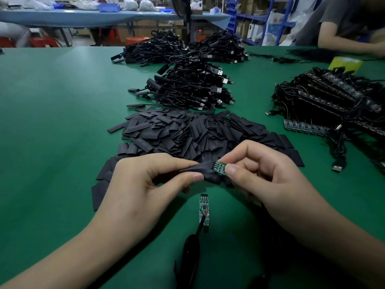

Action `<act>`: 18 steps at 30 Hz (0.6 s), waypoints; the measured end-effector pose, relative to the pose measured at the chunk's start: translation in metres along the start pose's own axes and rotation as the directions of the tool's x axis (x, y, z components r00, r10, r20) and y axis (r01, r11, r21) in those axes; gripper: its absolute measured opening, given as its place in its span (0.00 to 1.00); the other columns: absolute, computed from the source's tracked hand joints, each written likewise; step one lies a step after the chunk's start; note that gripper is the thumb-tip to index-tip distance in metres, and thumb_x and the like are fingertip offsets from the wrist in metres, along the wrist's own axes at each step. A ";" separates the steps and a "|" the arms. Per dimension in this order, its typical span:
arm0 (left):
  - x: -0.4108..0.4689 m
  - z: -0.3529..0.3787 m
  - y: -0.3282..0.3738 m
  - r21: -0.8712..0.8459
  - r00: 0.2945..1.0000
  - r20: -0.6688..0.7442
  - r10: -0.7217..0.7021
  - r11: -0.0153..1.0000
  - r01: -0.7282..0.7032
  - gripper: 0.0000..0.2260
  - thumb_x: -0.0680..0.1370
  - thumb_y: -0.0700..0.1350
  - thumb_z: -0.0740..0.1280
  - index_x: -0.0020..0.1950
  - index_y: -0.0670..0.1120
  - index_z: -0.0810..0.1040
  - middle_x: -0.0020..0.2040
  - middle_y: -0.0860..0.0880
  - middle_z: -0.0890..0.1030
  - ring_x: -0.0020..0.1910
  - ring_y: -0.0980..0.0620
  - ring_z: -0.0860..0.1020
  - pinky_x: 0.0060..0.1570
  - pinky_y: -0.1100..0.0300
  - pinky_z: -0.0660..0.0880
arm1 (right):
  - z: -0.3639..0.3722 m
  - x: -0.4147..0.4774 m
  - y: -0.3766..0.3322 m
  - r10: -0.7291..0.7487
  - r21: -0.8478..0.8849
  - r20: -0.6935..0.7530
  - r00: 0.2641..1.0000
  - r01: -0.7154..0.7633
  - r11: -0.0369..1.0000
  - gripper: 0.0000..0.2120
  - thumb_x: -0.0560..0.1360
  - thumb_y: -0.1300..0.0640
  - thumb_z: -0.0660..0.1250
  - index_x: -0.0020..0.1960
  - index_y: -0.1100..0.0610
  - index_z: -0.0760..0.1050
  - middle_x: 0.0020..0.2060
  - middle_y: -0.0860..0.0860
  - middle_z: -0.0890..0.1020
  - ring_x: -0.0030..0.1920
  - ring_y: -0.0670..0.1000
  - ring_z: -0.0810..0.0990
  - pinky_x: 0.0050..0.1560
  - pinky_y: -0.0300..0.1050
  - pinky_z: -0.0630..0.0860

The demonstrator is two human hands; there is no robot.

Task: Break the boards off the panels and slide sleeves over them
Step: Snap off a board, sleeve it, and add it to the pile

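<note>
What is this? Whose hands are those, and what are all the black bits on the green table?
There is no machine here, just a person at work. The camera sits on the person's head and looks down, so you see their two hands the way they do. The left hand pinches a flat black sleeve, which is a soft tube. The right hand pinches a tiny green board, a little electronic part. The end of it sits at the sleeve's mouth. On the green table lies a big pile of sleeves. Close to the person lies another board with a black cable joined to it. Farther back are heaps of black cables. At the right are panels of boards, tangled with more cables.
</note>
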State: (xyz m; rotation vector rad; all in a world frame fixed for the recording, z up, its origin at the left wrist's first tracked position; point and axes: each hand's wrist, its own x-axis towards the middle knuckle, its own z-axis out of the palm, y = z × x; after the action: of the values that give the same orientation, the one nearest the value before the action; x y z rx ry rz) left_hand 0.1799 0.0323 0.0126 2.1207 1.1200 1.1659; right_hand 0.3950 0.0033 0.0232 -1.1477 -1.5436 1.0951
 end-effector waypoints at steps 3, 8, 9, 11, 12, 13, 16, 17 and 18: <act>0.000 0.000 0.000 -0.003 1.000 -0.001 -0.001 1.000 0.001 0.09 0.73 0.53 0.73 0.51 0.55 0.88 0.38 0.60 0.84 0.38 0.61 0.82 0.41 0.70 0.73 | 0.000 0.000 -0.001 0.002 0.011 -0.008 1.000 -0.002 1.000 0.09 0.80 0.59 0.67 0.46 0.48 0.81 0.28 0.41 0.74 0.27 0.41 0.69 0.29 0.30 0.67; 0.000 0.000 0.000 -0.008 1.000 -0.010 -0.011 1.000 0.011 0.07 0.73 0.53 0.75 0.49 0.54 0.88 0.38 0.60 0.85 0.39 0.60 0.83 0.42 0.68 0.74 | 0.000 0.000 -0.002 0.021 0.021 -0.028 0.999 -0.020 1.000 0.09 0.80 0.60 0.67 0.45 0.48 0.81 0.28 0.41 0.74 0.27 0.41 0.69 0.28 0.31 0.67; -0.001 0.000 0.001 -0.009 1.000 -0.011 -0.012 1.000 0.012 0.07 0.73 0.52 0.75 0.49 0.54 0.88 0.38 0.60 0.85 0.39 0.60 0.83 0.42 0.69 0.74 | 0.000 0.000 -0.002 0.024 0.021 -0.030 0.999 -0.023 1.000 0.08 0.80 0.59 0.68 0.45 0.48 0.81 0.28 0.41 0.74 0.27 0.41 0.69 0.28 0.31 0.67; -0.001 0.000 0.003 -0.003 1.000 -0.008 -0.010 1.000 0.010 0.06 0.73 0.52 0.75 0.48 0.54 0.88 0.38 0.60 0.85 0.38 0.61 0.83 0.41 0.70 0.74 | 0.000 -0.001 -0.004 0.024 0.015 -0.026 0.999 -0.023 1.000 0.08 0.80 0.59 0.68 0.45 0.48 0.81 0.28 0.41 0.74 0.27 0.40 0.69 0.29 0.30 0.66; -0.001 0.000 0.003 0.001 1.000 -0.005 -0.008 1.000 0.008 0.06 0.73 0.52 0.76 0.48 0.54 0.88 0.38 0.60 0.85 0.38 0.61 0.83 0.41 0.70 0.73 | 0.000 -0.001 -0.004 0.023 0.012 -0.021 1.000 -0.022 1.000 0.08 0.80 0.59 0.68 0.45 0.48 0.81 0.28 0.41 0.74 0.27 0.40 0.69 0.29 0.30 0.66; -0.002 0.000 0.004 0.008 1.000 -0.003 -0.007 1.000 0.007 0.06 0.73 0.52 0.75 0.48 0.54 0.88 0.38 0.60 0.85 0.38 0.61 0.82 0.41 0.71 0.73 | 0.001 -0.001 -0.004 0.020 0.006 -0.016 1.000 -0.020 1.000 0.08 0.80 0.59 0.68 0.45 0.48 0.81 0.28 0.41 0.75 0.27 0.39 0.69 0.29 0.30 0.66; -0.002 -0.001 0.005 0.045 1.000 0.003 0.010 0.999 -0.010 0.06 0.74 0.53 0.75 0.49 0.55 0.88 0.39 0.62 0.84 0.40 0.63 0.82 0.41 0.72 0.73 | 0.001 -0.001 -0.004 0.013 -0.026 -0.009 1.000 -0.013 1.000 0.08 0.79 0.60 0.68 0.45 0.48 0.81 0.28 0.41 0.74 0.27 0.38 0.68 0.29 0.29 0.66; -0.002 -0.001 0.006 0.058 1.000 0.007 0.019 0.998 -0.019 0.07 0.74 0.53 0.74 0.50 0.56 0.87 0.41 0.63 0.85 0.41 0.63 0.83 0.42 0.71 0.74 | 0.001 -0.001 -0.003 0.015 -0.033 -0.007 1.000 -0.015 0.999 0.09 0.79 0.60 0.68 0.45 0.49 0.81 0.28 0.41 0.74 0.27 0.38 0.68 0.29 0.29 0.66; -0.002 -0.001 0.006 0.075 1.000 0.009 0.029 0.997 -0.029 0.08 0.73 0.53 0.73 0.51 0.57 0.87 0.42 0.63 0.85 0.43 0.63 0.83 0.44 0.70 0.75 | 0.001 -0.001 -0.003 0.018 -0.043 -0.004 1.000 -0.018 0.999 0.08 0.79 0.60 0.69 0.45 0.49 0.81 0.28 0.41 0.74 0.27 0.38 0.68 0.29 0.29 0.65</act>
State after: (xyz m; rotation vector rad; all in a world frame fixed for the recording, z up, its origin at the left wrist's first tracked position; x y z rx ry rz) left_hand 0.1808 0.0277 0.0169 2.2031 1.1499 1.1447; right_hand 0.3939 0.0013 0.0258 -1.1937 -1.5633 1.0755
